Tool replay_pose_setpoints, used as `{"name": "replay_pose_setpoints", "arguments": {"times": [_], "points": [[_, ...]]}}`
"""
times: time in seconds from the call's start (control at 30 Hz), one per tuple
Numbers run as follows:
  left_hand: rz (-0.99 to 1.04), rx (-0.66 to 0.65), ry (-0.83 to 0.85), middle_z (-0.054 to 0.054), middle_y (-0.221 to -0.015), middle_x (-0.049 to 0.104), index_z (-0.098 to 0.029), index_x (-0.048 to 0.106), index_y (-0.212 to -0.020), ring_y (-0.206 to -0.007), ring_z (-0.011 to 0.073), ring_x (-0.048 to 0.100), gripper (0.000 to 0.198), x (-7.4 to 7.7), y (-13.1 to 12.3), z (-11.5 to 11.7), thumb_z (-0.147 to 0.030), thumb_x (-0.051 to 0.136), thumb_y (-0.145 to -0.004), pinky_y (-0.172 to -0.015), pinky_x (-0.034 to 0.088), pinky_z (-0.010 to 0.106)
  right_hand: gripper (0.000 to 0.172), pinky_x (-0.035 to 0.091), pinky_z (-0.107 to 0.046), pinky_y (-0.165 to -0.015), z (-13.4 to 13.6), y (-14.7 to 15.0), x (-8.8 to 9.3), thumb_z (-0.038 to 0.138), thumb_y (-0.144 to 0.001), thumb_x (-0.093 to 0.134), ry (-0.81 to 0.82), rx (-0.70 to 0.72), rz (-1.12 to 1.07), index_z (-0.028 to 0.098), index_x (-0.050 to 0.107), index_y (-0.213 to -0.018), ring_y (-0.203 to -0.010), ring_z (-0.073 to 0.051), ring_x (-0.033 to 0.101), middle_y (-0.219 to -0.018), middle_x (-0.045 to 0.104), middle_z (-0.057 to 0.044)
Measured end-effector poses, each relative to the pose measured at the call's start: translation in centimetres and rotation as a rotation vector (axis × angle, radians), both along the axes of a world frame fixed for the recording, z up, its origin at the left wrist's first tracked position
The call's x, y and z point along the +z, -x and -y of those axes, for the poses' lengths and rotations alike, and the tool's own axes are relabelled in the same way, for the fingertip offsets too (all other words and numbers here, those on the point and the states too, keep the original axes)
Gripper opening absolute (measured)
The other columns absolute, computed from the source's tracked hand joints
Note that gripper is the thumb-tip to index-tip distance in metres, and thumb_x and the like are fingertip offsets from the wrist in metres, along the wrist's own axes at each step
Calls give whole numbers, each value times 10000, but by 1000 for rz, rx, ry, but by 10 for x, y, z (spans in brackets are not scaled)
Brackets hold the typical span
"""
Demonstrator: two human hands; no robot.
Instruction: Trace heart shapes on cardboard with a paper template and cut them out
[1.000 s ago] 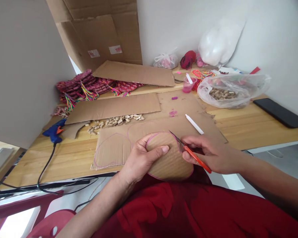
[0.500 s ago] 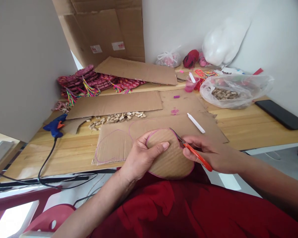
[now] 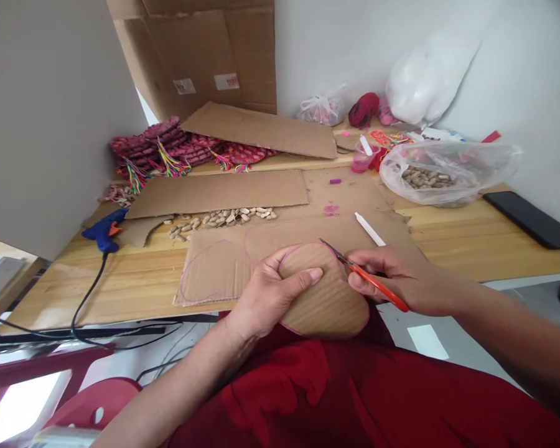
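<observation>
My left hand (image 3: 268, 295) is closed on a rounded cardboard shape (image 3: 329, 302) outlined in pink, thumb on top, at the table's near edge. That shape is still joined to a larger cardboard sheet (image 3: 214, 274) with more pink outlines. My right hand (image 3: 399, 283) grips small orange-handled scissors (image 3: 366, 277), whose blades sit on the pink line at the shape's upper right edge.
A blue glue gun (image 3: 103, 230) with a black cord lies at the left. Loose shells (image 3: 224, 219), cardboard strips (image 3: 219, 191), a white stick (image 3: 369, 229), a plastic bag of shells (image 3: 441, 171), a black phone (image 3: 532, 219) and woven pink pieces (image 3: 168, 152) cover the wooden table (image 3: 471, 242).
The scissors' blades have crept a little further along the pink line. The view has shifted slightly; both hands keep their grip.
</observation>
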State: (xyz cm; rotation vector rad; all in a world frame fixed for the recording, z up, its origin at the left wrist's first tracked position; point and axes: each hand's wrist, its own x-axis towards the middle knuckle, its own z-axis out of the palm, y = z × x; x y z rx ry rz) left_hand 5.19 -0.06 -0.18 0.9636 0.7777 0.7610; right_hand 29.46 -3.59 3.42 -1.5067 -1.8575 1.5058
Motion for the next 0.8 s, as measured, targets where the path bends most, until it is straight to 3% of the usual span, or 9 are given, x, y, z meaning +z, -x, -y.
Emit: {"name": "replay_pose_setpoints", "arguments": {"times": [0.27,0.8], "points": [[3,-33,6,0,-1053,800,-247,801,-1100,-902,121,689,379,-1,1,0,-376,928,-767,-830,526,229,453,247,-268,-538,-7,-3,8,576,-917,692,21,53,76,217,455,-773,-621,-101,307,-695,385,56],[10,-40,54,-7,-1002,783,-243,798,-1069,-861,105,674,382,0,-2,1,-372,943,-740,-781,516,205,557,236,-277,-556,-9,-5,14,692,-877,674,50,40,63,216,429,-722,-631,-106,288,-702,358,48]]}}
